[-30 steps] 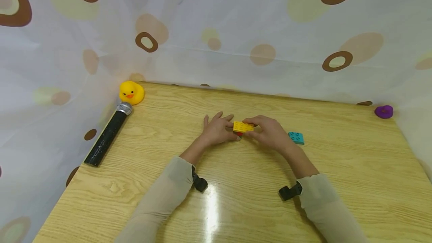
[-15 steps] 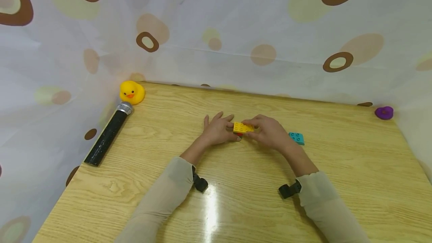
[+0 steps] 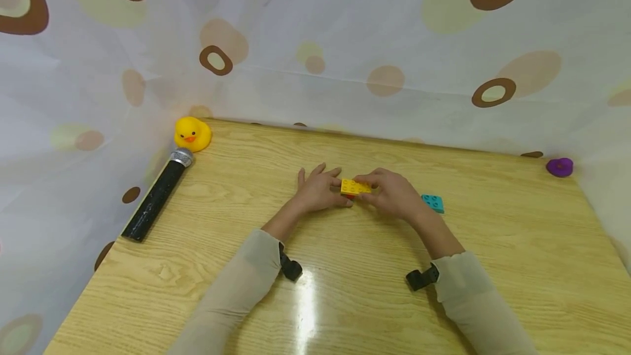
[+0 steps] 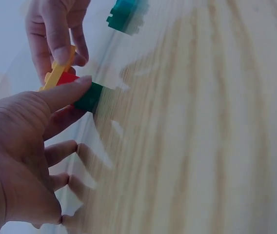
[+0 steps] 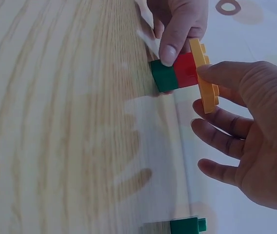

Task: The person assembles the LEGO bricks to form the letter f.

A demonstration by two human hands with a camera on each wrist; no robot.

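A small stack of toy building bricks stands on the table between both hands. At its bottom is a green brick point(image 5: 163, 78), with a red brick point(image 5: 186, 71) above it. A flat yellow brick point(image 3: 351, 186) with studs lies across the top, against the red one. My left hand point(image 3: 317, 190) pinches the green and red bricks between thumb and forefinger, its other fingers spread. From the other side my right hand point(image 3: 391, 193) holds the yellow brick by its right part, thumb in front. In the head view the lower bricks are mostly hidden under the yellow one.
A teal brick point(image 3: 434, 204) lies just right of my right hand. Over at the left edge are a black microphone point(image 3: 156, 199) and a yellow rubber duck point(image 3: 192, 134). A purple toy point(image 3: 560, 167) sits at the far right corner. Patterned curtains point(image 3: 315, 43) border the table.
Both hands stay nearly in place. In the head view slightly less of the red and green bricks shows below the yellow one.
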